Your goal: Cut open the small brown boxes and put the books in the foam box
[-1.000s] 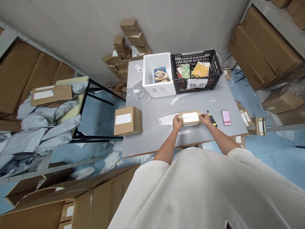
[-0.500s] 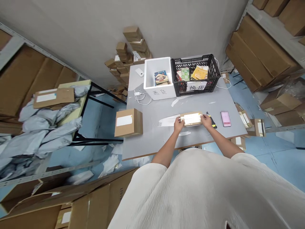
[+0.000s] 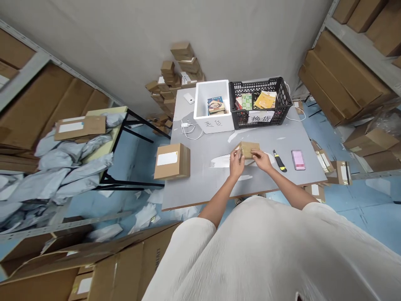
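Note:
Between my hands is a small cardboard box [image 3: 249, 148], tilted so that a plain brown side shows. My left hand [image 3: 237, 163] grips its left end, fingers bent against the cardboard. My right hand [image 3: 261, 159] pinches the near right edge. To the right of that hand a black and yellow utility knife [image 3: 280, 161] lies on the grey table [image 3: 200, 190]. A phone with a pink screen [image 3: 298, 160] lies farther right. On the table's left side sits a larger cardboard box [image 3: 172, 161] with a white label.
A white foam box [image 3: 216, 124] and a black crate [image 3: 261, 118], both holding books, stand at the table's back. A white cable [image 3: 189, 130] lies beside the foam box. Grey mailer bags [image 3: 84, 169] pile up on the left; cardboard boxes [image 3: 184, 62] are stacked against the wall.
The small box has turned in my hands: its white-labelled face was up, and now a brown side shows. My right hand has moved left, away from the utility knife.

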### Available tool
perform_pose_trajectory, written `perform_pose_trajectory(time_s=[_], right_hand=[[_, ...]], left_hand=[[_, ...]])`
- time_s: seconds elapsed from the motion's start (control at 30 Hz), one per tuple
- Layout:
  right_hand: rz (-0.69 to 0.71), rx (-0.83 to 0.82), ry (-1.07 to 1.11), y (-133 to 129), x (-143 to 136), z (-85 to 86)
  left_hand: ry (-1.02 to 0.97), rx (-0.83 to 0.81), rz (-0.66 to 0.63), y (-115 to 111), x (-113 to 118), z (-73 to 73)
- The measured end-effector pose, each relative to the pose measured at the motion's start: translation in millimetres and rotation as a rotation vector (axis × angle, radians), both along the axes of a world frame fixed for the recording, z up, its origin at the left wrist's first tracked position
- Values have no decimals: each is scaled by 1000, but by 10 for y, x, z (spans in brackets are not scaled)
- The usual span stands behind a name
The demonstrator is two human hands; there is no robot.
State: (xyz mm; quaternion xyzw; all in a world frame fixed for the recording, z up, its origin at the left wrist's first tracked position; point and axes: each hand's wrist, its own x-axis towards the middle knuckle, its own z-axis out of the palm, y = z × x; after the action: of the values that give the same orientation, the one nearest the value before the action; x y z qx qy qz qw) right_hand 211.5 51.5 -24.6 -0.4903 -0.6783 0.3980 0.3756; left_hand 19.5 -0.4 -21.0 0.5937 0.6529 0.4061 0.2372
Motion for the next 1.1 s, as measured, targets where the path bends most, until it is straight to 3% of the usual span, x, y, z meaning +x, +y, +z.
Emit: perform_pose_trajectory(time_s=[0.2,0.37,0.43,0.63,0.83,0.97,1.1], right_hand=[[-73,15,-125,-35,13,-105],[92,-142,-60,-171,-119,-139],[90,-147,-47,-209,-186,-103],[-50,-123,-67,-179,-22,29],[-152,-149,-78,-120,385,-32],[-142,-175,-58,-85,451,-128],[-174,-148,-76,-76,405,-183]], left_hand=[[8,-58,59,-122,-327,-81],[-81,-93,156,-228,-504,-156],[-115,-96,170,-252,-524,-171],[-183,-65,101,-108,-287,-185],[-199,-84,-12,85,31,-222],[-98,-81,-17,88,20,-201],[119,-59,-29,61,-8,-80]])
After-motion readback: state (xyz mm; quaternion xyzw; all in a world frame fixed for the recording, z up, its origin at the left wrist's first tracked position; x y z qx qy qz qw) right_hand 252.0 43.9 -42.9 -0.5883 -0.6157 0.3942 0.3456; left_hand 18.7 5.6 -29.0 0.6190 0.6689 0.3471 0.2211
